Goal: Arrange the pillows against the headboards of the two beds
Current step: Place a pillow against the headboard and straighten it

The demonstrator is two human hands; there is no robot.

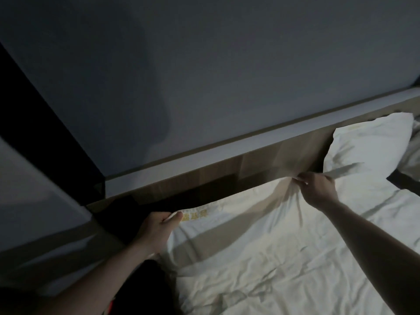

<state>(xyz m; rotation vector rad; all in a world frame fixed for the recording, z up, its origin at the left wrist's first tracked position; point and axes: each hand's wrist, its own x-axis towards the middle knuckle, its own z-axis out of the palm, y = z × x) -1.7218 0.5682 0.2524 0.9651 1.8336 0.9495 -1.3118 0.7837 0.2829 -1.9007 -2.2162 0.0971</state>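
Note:
A white pillow (245, 214) with yellow printed characters near its top edge lies at the head of the bed, just below the wooden headboard (261, 162). My left hand (156, 230) pinches the pillow's upper left corner. My right hand (318, 189) grips its bunched top edge further right. A second white pillow (368, 146) leans upright against the headboard at the right, beyond my right hand.
Rumpled white bedding (295, 269) covers the mattress in front of me. A ledge (227, 151) tops the headboard under a grey wall. A dark panel (45, 114) stands at the left. Another white pillow edge (412, 155) shows at the far right.

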